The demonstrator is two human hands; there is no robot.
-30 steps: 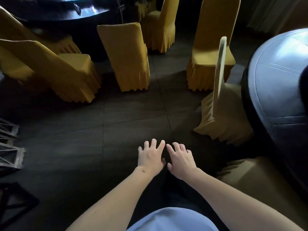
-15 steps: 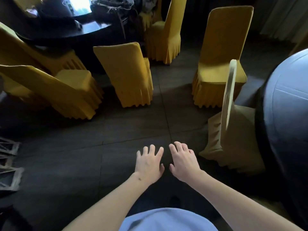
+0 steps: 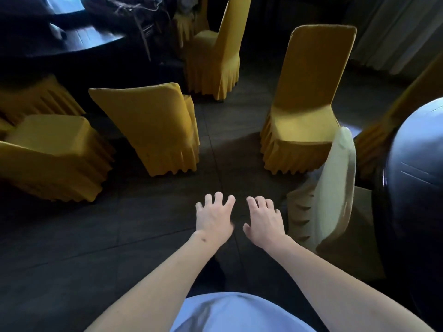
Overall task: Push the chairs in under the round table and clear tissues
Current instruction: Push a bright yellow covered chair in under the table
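Note:
The dark round table curves in at the right edge. A pale-covered chair stands tucked against it, seen side-on. Just beyond it a yellow-covered chair faces me, pulled out from the table. My left hand and my right hand are stretched forward side by side over the dark floor, fingers spread and holding nothing. My right hand is a short way left of the pale chair and does not touch it. No tissues show.
Another yellow chair stands back-on in the middle left, one at far left, one at the back. A second dark table with bags on it is at the upper left. Curtains hang at upper right.
The view has advanced and tilted up, so the chairs and table edge sit lower and nearer. My hands stay forward together, with the fingers spread slightly wider.

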